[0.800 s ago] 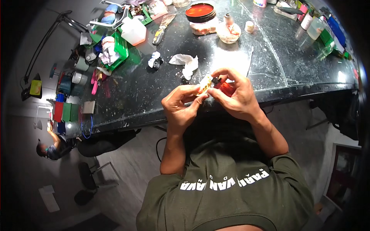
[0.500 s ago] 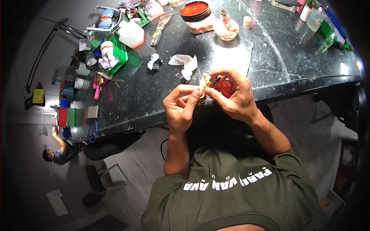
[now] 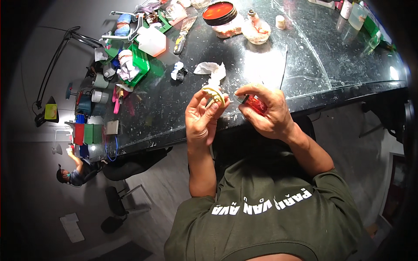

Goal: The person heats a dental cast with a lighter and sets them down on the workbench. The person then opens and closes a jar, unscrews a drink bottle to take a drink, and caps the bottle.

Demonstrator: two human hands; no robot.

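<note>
Desk (image 3: 204, 45): green bin (image 3: 143, 58) and jug (image 3: 152, 41), toward left edge; putty knife (image 3: 184, 35), right of jug; tissue (image 3: 210, 68), crumpled, nearer front edge; blue cord (image 3: 116, 151), front left corner; small jar (image 3: 280, 23), well back from front edge.

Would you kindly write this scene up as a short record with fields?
Left hand: holds a yellow dental model
Right hand: holds a red lighter
Model and lighter: apart
Surface: dark, speckled table
Beyond left hand: crumpled white tissue
Farther off: round glass bottle
Left on table: green basket
Far left: another person
</note>
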